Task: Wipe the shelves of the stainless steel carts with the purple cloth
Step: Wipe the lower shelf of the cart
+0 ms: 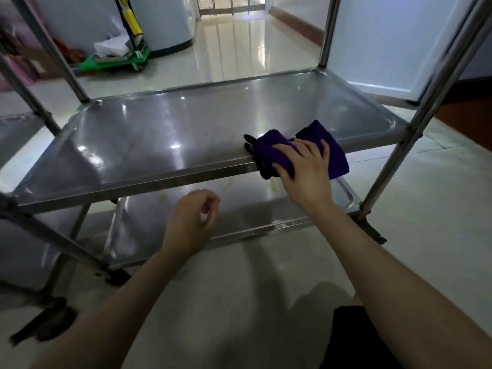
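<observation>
A stainless steel cart stands in front of me with a shiny middle shelf (pixel 159 134) and a lower shelf (pixel 239 209) beneath it. The purple cloth (pixel 332 147), folded and with black trim at its left end, lies on the middle shelf's front edge toward the right. My right hand (pixel 306 169) presses flat on the cloth, fingers spread over it. My left hand (pixel 191 219) hovers in front of the lower shelf, fingers loosely curled, holding nothing. Yellowish smears show on the lower shelf near its front middle.
A second steel cart (pixel 21 134) stands at the left. Upright posts (pixel 415 134) frame the shelf at the corners. A green trolley (pixel 114 61) with yellow and white items sits on the tiled floor behind. A white panel (pixel 386 43) leans at the back right.
</observation>
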The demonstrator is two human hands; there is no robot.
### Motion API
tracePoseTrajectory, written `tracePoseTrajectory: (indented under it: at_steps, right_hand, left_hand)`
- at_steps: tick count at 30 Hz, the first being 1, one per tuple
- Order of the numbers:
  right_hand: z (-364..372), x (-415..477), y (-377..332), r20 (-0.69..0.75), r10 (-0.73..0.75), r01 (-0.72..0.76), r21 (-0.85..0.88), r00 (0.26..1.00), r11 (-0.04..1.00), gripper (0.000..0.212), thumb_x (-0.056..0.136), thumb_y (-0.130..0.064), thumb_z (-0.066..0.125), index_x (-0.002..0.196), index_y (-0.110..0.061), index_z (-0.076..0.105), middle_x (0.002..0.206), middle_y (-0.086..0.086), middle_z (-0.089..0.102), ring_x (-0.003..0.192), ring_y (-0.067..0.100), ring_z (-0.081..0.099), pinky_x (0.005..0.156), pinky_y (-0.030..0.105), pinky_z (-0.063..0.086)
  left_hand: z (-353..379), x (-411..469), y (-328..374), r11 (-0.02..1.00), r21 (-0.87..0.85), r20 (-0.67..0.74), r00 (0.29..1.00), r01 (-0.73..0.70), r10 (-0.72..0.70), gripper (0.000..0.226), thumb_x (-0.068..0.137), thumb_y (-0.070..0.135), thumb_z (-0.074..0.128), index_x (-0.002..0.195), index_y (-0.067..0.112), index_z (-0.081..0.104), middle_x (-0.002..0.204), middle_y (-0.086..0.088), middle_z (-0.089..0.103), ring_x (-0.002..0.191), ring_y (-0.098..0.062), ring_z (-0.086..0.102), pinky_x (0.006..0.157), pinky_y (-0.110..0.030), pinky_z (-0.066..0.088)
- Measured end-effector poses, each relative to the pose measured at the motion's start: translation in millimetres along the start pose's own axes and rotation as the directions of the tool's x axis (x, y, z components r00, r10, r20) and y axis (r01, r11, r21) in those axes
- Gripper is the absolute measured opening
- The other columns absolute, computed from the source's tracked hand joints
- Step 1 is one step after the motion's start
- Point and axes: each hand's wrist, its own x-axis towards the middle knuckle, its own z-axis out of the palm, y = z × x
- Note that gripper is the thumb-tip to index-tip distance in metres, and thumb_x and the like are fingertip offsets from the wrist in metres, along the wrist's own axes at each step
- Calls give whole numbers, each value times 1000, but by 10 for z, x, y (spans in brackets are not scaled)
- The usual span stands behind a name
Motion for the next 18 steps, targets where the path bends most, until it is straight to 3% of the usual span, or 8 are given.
tracePoseTrajectory:
  at_steps: [3,5,7,8,10,14,16,18]
  right_hand:
    - [115,-300,-498,-91,-120,126,63,989,990,43,101,-35,72,143,-28,66,139,1,68,133,28,58,124,64,27]
    - [272,-589,-904,-94,-205,215,122,974,969,51,98,-31,75,148,-29,63,144,0,65,138,26,56,124,65,27]
    - [494,-877,-1275,-74,-236,245,156,969,957,56,96,-27,77,151,-28,63,148,1,64,142,28,54,124,65,27]
    - [619,-1001,-1427,-63,-237,244,167,969,955,57,96,-26,78,151,-28,63,148,2,64,141,28,55,123,65,28]
    - [873,-1213,-1679,-10,-219,216,203,976,955,57,97,-25,77,152,-26,63,148,5,64,138,30,57,121,63,33]
    - [1253,-1556,-2067,224,-192,91,397,955,913,66,103,-51,70,162,-31,49,164,0,46,146,25,49,119,49,45]
    - [1388,-1727,-2195,329,-164,-46,547,930,836,67,103,-60,66,163,-40,43,171,-11,31,150,14,44,117,36,49]
    - [1529,-1871,-2248,329,-92,-152,644,940,750,50,109,-49,58,157,-41,49,168,-13,31,145,12,50,111,38,54]
  left_hand:
    - [-241,-258,-268,935,-205,239,941,289,-239,9,106,33,72,114,29,73,105,10,74,97,-5,69,87,-31,56]
    - [-434,-297,-350,764,-436,397,863,476,-311,51,95,56,77,135,24,69,127,3,76,119,-10,70,106,-39,56]
    - [-594,-324,-480,551,-641,482,839,534,-252,85,79,67,83,143,15,64,137,-5,74,129,-19,69,110,-36,55]
    - [-660,-341,-547,481,-696,497,842,532,-212,88,79,65,85,142,8,63,137,-11,73,128,-24,70,107,-34,57]
    - [-740,-420,-710,415,-731,498,839,542,-219,69,88,45,86,136,0,66,130,-22,74,122,-33,72,102,-37,61]
    - [-691,-595,-1104,482,-598,346,749,640,-565,14,100,12,76,113,16,77,102,-1,83,106,-29,78,78,-32,64]
    - [-693,-658,-1290,566,-515,348,760,644,-548,15,101,7,72,109,19,78,95,4,83,93,-20,79,67,-23,61]
    - [-737,-710,-1404,670,-428,399,792,607,-462,15,102,8,72,105,21,79,93,6,82,86,-12,78,63,-16,57]
